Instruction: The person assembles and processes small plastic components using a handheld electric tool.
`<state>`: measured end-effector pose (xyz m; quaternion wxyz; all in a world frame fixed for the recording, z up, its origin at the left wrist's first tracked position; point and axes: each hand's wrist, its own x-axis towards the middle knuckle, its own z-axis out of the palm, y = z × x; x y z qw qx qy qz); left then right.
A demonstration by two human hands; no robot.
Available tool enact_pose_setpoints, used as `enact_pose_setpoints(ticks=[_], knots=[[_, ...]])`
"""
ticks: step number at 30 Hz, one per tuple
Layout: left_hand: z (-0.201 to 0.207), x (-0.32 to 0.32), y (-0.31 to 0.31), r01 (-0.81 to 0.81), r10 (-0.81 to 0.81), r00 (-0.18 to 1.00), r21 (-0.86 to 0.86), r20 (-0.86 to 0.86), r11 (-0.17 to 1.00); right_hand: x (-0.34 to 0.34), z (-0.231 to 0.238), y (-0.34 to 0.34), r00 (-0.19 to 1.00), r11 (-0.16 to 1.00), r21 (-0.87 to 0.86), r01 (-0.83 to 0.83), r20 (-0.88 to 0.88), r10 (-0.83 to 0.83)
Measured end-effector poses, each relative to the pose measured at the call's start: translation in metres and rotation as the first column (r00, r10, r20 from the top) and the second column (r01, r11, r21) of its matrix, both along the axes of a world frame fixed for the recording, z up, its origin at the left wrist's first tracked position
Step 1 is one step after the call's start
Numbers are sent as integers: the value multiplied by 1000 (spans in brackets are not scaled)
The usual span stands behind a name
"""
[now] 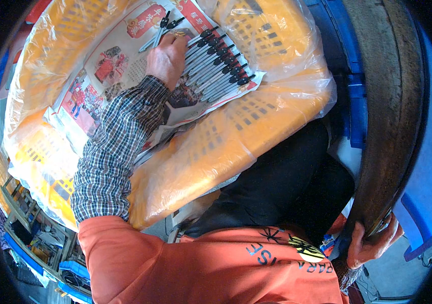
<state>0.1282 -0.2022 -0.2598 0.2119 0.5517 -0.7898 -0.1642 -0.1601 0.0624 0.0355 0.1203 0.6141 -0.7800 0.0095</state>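
Note:
My left hand (168, 58) reaches over a printed paper sheet (130, 66) inside a yellow plastic basket (200, 167). Its fingers are curled and pressed together beside the slim tools; whatever they hold is hidden. The tools, with black heads and silvery legs, look like drawing compasses (216, 63); several lie in a slanting row right of the hand. Two more compasses (161, 28) lie just beyond the fingers. At lower right, my right hand (375, 243) is closed at the end of a brown curved surface (388, 101), around something I cannot make out.
Clear plastic film (286, 76) lines the basket and drapes over its rim. Dark-trousered legs (276, 187) are beneath its near side. Blue plastic bins (347, 96) stand by the brown surface. Shelving with assorted items (33, 238) is at lower left.

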Motion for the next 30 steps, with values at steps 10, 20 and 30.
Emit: enact_pose_setpoints(ticks=[10,20,30], knots=[[-5,-1,-4,56,-54,998,55,-38,997,0,-1,0,999,1000,-21,5,44,-4],[-3,7,-12,34,-41,964,-33,-262,999,0,-2,-2,1000,1000,4,-9,10,9],[3,50,-7,-106,102,989,-37,-110,994,-1,-3,0,1000,1000,-2,-7,-17,7]])
